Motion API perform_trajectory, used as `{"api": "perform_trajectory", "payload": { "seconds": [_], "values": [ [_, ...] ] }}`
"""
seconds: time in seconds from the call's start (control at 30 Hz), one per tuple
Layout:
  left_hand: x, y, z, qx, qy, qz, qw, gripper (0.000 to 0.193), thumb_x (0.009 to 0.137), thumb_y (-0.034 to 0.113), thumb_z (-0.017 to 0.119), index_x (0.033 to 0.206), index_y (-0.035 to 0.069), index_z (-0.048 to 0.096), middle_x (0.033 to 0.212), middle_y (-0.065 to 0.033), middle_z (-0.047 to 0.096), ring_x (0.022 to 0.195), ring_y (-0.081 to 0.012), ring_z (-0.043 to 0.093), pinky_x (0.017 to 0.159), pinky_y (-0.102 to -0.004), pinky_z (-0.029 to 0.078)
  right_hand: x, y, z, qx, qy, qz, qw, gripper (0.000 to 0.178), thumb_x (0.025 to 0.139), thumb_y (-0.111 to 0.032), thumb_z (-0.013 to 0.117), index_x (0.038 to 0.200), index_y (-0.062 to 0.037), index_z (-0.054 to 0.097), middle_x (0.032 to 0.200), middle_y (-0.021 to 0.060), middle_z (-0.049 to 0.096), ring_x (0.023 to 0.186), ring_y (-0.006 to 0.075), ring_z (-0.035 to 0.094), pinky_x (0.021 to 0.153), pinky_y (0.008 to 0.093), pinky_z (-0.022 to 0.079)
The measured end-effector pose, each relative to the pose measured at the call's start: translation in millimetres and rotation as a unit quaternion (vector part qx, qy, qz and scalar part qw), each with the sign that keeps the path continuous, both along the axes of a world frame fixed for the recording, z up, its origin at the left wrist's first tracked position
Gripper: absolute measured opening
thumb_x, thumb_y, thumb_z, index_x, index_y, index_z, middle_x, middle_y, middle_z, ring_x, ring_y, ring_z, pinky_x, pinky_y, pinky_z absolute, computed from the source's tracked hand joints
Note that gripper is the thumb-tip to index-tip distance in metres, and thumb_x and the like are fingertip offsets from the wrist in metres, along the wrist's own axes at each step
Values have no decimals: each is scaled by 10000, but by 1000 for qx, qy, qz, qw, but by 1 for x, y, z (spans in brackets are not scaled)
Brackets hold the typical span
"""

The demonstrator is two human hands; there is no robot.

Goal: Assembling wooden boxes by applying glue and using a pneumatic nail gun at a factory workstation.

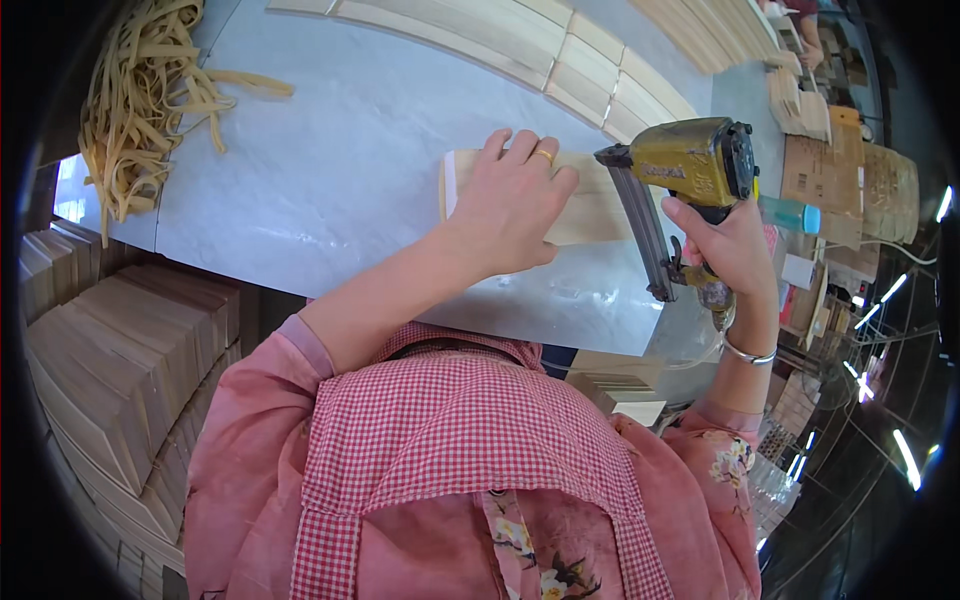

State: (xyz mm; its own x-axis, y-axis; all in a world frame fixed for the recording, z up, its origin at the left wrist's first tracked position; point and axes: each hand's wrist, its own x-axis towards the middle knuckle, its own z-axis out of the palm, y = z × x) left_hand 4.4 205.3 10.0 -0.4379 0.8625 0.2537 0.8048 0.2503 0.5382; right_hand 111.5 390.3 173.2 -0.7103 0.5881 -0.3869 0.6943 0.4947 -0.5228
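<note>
My left hand point(515, 205) spans a pale wooden board point(592, 212) lying on the table, its fingers over the far edge and the thumb toward the near edge. A white strip point(450, 180) runs along the board's left end. In my right hand point(738, 250) is a pneumatic nail gun point(685, 160) with a gold body and a long dark magazine, the fingers closed round its handle. The gun's nose is over the board's right part, near its far edge; whether it touches the wood I cannot tell.
Rows of pale wooden panels point(500, 45) line the table's far side. Tan strips point(145, 100) lie heaped at the far left. Stacked boards point(110, 360) stand below the left edge. Cardboard boxes point(820, 175) and a turquoise bottle point(790, 214) are at right. Another person's hand point(811, 50) shows far right.
</note>
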Motion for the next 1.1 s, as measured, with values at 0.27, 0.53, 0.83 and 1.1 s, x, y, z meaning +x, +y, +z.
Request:
{"api": "perform_trajectory", "payload": {
  "seconds": [0.27, 0.53, 0.83, 1.1],
  "values": [
    [-4, 1, 4, 4, -10, -10, 1000, 577, 595, 336, 859, 1050, 58, 641, 1291, -171, 588, 1148, -329, 505, 1103, -460, 332, -4, 0, -4, 0, -27, -18, 999, 366, 854, -194, 811, 1088, 42, 657, 663, 44, 618, 455, 110, 481, 414, 239, 368],
    [-3, -1, 1, 31, 5, 0, 999, 525, 593, 330, 855, 991, 60, 644, 1278, -170, 591, 1162, -340, 490, 1088, -443, 359, 4, -3, -7, 10, -12, -9, 1000, 353, 845, -210, 821, 1050, 38, 676, 657, 30, 624, 468, 119, 490, 451, 254, 390],
    [-25, -26, 31, 29, -267, -15, 963, 608, 740, 352, 809, 1234, 33, 656, 1255, -211, 649, 1100, -307, 610, 997, -397, 485, 139, 36, -27, 158, 107, -169, 967, 350, 868, -190, 760, 1109, 39, 650, 770, 77, 658, 637, 162, 584, 589, 291, 471],
    [-74, -101, 21, -48, -701, 52, 709, 429, 1018, 333, 584, 1269, -4, 666, 1176, -84, 707, 995, -180, 655, 880, -269, 522, 314, 104, -150, 345, -34, -117, 931, 489, 893, -141, 666, 1325, 42, 530, 1045, 301, 687, 918, 500, 668, 810, 526, 533]
  ]
}}
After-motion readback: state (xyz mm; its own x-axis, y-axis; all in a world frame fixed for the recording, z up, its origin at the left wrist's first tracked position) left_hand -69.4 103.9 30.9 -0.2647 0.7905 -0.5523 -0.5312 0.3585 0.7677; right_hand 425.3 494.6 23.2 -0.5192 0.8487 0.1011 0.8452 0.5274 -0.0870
